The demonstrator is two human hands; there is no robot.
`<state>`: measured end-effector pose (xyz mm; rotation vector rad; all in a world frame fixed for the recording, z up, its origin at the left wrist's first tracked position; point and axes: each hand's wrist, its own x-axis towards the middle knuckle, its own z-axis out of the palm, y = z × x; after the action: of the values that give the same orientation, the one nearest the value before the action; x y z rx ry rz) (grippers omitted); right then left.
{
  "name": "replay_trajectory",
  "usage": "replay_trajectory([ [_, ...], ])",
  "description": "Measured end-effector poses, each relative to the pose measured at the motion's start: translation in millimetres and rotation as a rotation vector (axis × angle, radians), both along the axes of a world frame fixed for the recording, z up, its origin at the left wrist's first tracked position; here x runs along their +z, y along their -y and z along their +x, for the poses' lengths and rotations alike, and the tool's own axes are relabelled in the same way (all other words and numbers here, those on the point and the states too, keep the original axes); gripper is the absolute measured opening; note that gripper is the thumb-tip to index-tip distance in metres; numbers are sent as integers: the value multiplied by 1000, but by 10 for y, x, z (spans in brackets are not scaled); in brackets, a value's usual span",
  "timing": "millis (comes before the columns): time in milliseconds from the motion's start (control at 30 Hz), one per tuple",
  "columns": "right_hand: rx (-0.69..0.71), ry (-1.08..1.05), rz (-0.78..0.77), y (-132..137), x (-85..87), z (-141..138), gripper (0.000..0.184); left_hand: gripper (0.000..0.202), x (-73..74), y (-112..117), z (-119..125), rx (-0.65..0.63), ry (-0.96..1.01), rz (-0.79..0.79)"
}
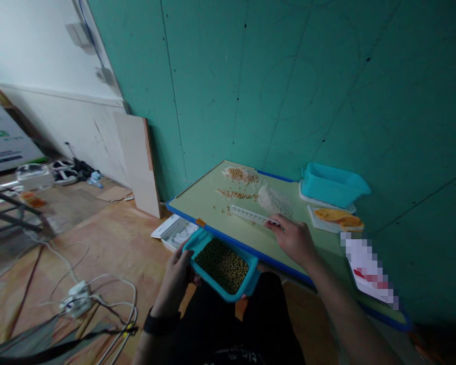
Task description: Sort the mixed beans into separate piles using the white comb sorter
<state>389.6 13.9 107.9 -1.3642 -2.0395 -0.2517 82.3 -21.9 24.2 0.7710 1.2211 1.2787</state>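
Observation:
My left hand grips the left end of a blue plastic bin, held just below the table's front edge. Inside it lie green beans on the left and tan soybeans on the right. Over the table, my right hand is closed on one end of a white strip with a row of square recesses. Beyond the strip are a row of soybeans, a soybean pile and a heap of white grains. A few loose soybeans lie near the strip's far end.
The table has a blue edge and stands against a green wall. At its right are a second blue bin, a yellow cloth and a blurred-out flat item. A power strip with cables lies on the floor at left.

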Motion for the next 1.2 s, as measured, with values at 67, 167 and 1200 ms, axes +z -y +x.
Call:
replay_trajectory([
  [67,15,35,46,76,10,0,29,70,4,0,20,-5,-8,-5],
  [167,-4,83,128,208,45,33,33,74,11,-4,41,-2,-17,-25],
  [1200,-64,82,-1,-185,7,-59,24,75,41,-54,-113,41,-2,-10],
])
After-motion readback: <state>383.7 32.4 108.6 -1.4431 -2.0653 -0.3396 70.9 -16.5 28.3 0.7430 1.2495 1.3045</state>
